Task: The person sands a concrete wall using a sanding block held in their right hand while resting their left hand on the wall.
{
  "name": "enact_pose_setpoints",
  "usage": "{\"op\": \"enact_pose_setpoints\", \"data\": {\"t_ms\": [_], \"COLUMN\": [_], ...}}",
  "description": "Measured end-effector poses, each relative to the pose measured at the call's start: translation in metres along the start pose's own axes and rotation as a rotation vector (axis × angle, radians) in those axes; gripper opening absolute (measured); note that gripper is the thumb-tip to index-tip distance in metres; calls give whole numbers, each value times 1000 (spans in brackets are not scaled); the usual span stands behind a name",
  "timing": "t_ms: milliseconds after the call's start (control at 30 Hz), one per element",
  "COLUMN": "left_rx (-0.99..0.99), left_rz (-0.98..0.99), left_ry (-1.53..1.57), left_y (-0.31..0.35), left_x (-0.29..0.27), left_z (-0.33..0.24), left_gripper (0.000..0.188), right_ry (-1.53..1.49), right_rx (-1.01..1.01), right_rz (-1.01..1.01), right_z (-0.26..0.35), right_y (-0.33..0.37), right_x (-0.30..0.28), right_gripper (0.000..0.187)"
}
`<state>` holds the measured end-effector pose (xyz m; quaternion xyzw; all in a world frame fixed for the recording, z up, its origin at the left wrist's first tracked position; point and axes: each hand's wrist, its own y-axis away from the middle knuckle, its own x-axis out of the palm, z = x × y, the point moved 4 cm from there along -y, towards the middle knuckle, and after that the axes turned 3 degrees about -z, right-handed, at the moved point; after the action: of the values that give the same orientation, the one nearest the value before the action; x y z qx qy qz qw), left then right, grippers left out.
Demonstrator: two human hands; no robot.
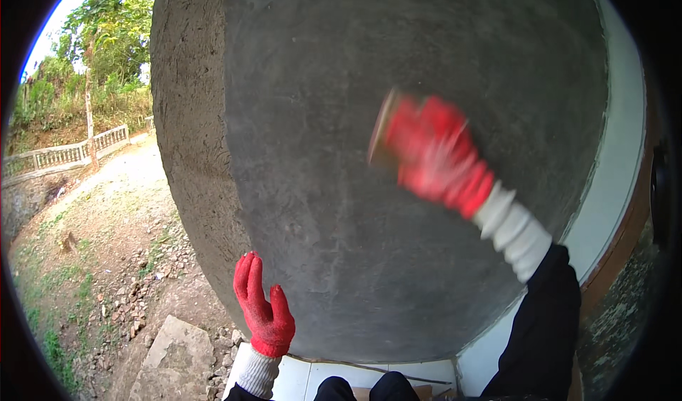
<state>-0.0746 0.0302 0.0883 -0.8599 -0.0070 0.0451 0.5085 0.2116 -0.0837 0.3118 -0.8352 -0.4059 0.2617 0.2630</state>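
My right hand (437, 156), in a red glove with a white cuff, is closed around a flat, tan-edged block (384, 125). Motion smears both, so the block's exact kind does not show. It is held at the dark grey plastered wall (305, 152), around the middle of its smooth face; I cannot tell whether it touches. Lower down on the left, my left hand (263, 309), also red-gloved, is raised with its fingers stretched out and nothing in it. It is nearest the wall's lower left edge.
A rougher, browner plaster strip (195, 117) runs down the wall's left side. White trim (618, 145) borders the right. Below are white floor tiles (323, 380) with a thin stick (383, 370). Outside left lie rubble (131, 301), a concrete slab (174, 351) and a balustrade (71, 152).
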Motion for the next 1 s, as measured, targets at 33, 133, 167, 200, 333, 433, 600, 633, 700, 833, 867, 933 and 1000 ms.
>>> {"op": "enact_pose_setpoints", "data": {"t_ms": [33, 133, 167, 200, 333, 433, 600, 633, 700, 833, 867, 933, 1000], "left_rx": [-27, -31, -21, -12, 2, 13, -29, -64, -58, -46, -51, -106, -101], "left_rz": [-3, -37, -20, 2, 79, 122, 69, 42, 41, 53, 60, 82, 73], "left_ry": [10, 66, 67, 69, 91, 79, 47, 57, 45, 82, 84, 92, 109], "left_y": [0, 3, 5, 7, 20, 26, 20, 19, 19, 24, 27, 30, 32], "left_x": [-3, -2, 2, 5, 15, 8, -16, -18, -20, -12, -9, -6, -10], "left_z": [1, -3, -6, -10, -20, -19, -6, -4, -5, -15, -17, -16, -15], "left_gripper": [60, 58, 57, 57, 58, 59, 58, 58, 57, 56, 56, 57, 57], "right_ry": [-30, 199, 227, 263, -303, -269, -250, -179, 2, 54, -97, -159, 1], "right_rx": [193, 521, 562, 562, 136, -478, -154, 57, 268, 475, 395, -88, -610], "right_rz": [-113, -438, -456, -519, 104, 178, -30, -157, -459, -388, -312, -205, -174], "right_z": [-42, -112, -105, -90, 73, 155, 40, 4, -50, -26, 8, 98, 176], "right_y": [-19, -67, -68, -67, 2, 52, -23, -50, -101, -122, -106, -73, -26], "right_x": [-12, -25, -24, -25, 22, 35, 26, 18, -4, -2, 7, 26, 43], "right_gripper": [60, 68, 71, 74, 53, 47, 62, 62, 59, 60, 60, 44, 40]}}
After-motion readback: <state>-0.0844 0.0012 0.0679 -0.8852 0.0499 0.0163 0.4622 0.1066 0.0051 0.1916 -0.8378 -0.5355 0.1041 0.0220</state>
